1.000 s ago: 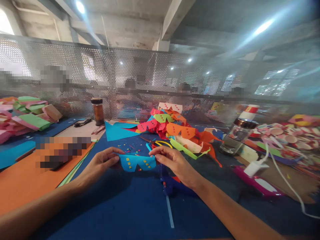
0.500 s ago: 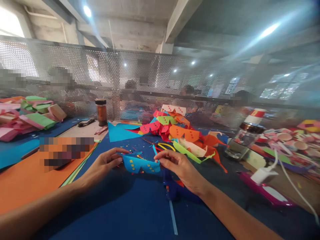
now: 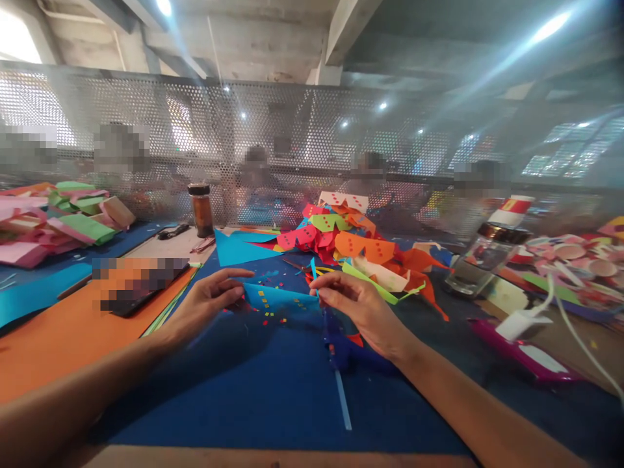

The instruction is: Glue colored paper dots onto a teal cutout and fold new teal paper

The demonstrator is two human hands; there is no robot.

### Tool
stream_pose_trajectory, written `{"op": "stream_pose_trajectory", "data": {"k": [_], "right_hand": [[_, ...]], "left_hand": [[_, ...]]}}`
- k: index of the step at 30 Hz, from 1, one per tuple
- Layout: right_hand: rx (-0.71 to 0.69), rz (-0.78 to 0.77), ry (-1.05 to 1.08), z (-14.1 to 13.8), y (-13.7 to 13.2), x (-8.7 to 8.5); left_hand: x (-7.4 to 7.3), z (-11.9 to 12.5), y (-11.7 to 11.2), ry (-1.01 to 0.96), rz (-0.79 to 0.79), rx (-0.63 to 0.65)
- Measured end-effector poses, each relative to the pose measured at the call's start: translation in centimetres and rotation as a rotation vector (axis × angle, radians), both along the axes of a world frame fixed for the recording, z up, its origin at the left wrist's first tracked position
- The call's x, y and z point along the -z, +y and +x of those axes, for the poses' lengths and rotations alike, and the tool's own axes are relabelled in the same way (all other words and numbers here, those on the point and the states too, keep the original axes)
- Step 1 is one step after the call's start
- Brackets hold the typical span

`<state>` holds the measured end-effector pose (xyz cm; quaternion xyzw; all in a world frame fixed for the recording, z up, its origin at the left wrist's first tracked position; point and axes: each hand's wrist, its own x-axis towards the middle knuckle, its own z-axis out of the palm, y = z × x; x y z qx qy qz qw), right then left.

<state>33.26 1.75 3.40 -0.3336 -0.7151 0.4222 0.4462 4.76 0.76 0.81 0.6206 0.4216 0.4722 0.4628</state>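
One blue mask [image 3: 277, 298] held up just over the blue mat [image 3: 209, 409], spanned between left hand [image 3: 212, 294] and right hand [image 3: 355, 302], tilted enough to look shallow, with two small groups of yellow squares on its face; at one end, left thumb and fingers closed on the edge, forefinger reaching out above; at the other, right thumb and forefinger pinched together on the corner, with a narrow blue strip [image 3: 314, 268] upright beside the fingertips, impossible to tell whether gripped too; below and behind the mask, scattered red and yellow scraps [image 3: 266, 322]; just beside the right hand, partly beneath it, a dark blue glue gun [image 3: 336, 344] with a pale stick [image 3: 343, 403] pointing towards the near edge; beyond, a heap of masks [image 3: 365, 247] in red, orange, green and white, next to a blue sheet [image 3: 244, 250]; to the left, orange paper [image 3: 58, 351] under a partly blurred dark object [image 3: 156, 286], and farther back a brown bottle [image 3: 201, 211]; to the right, a glass jar [image 3: 480, 257] and a magenta box [image 3: 526, 351]; at the back, a perforated screen [image 3: 302, 123], with blurred people behind.
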Motion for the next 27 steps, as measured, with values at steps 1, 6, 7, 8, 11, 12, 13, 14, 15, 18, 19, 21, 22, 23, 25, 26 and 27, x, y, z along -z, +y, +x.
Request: {"op": "stream_pose_trajectory", "data": {"k": [1,6,7,8,11,12,13,14,15,18,19,21,22,23,25,26,27], "right_hand": [[0.012,0.019,-0.001,-0.1,0.0,-0.1],[0.067,0.106,-0.016,-0.4,-0.4,-0.7],[0.078,0.124,-0.023,-0.5,-0.5,-1.0],[0.089,0.140,-0.032,-0.6,-0.6,-1.2],[0.114,0.165,-0.057,-0.9,-0.8,-1.9],[0.117,0.169,-0.066,-1.1,-0.8,-2.1],[0.118,0.170,-0.076,-1.3,-0.9,-2.1],[0.116,0.169,-0.090,-1.5,-0.9,-2.2],[0.111,0.166,-0.101,-1.7,-0.9,-2.2],[0.092,0.150,-0.090,-2.3,-0.7,-1.8],[0.088,0.147,-0.077,-2.4,-0.6,-1.6],[0.089,0.144,-0.060,-2.3,-0.4,-1.1],[0.091,0.144,-0.058,-2.2,-0.4,-0.9],[0.092,0.145,-0.057,-2.1,-0.3,-0.8],[0.091,0.148,-0.056,-1.9,-0.4,-0.5],[0.091,0.150,-0.056,-1.8,-0.5,-0.5],[0.092,0.150,-0.058,-1.7,-0.6,-0.5]], "left_hand": [[-0.1,-0.2,0.1,-0.009,0.001,0.003],[-0.3,-0.8,0.0,-0.044,0.014,0.001],[-0.3,-0.9,0.0,-0.060,0.016,0.004],[-0.3,-0.9,-0.1,-0.077,0.013,0.005],[-0.3,-1.0,-0.2,-0.113,-0.019,0.007],[-0.3,-0.9,-0.2,-0.121,-0.037,0.007],[-0.2,-0.9,-0.2,-0.128,-0.053,0.002],[-0.2,-0.8,-0.2,-0.134,-0.068,-0.006],[-0.1,-0.8,-0.2,-0.135,-0.081,-0.014],[0.0,-0.7,-0.2,-0.116,-0.087,-0.028],[0.1,-0.7,-0.2,-0.102,-0.082,-0.033],[0.1,-0.8,-0.2,-0.069,-0.073,-0.040],[0.2,-0.8,-0.2,-0.057,-0.068,-0.044],[0.2,-0.8,-0.2,-0.047,-0.063,-0.044],[0.3,-0.8,-0.3,-0.031,-0.045,-0.041],[0.3,-0.8,-0.3,-0.026,-0.033,-0.040],[0.4,-0.8,-0.3,-0.021,-0.026,-0.040]]}}
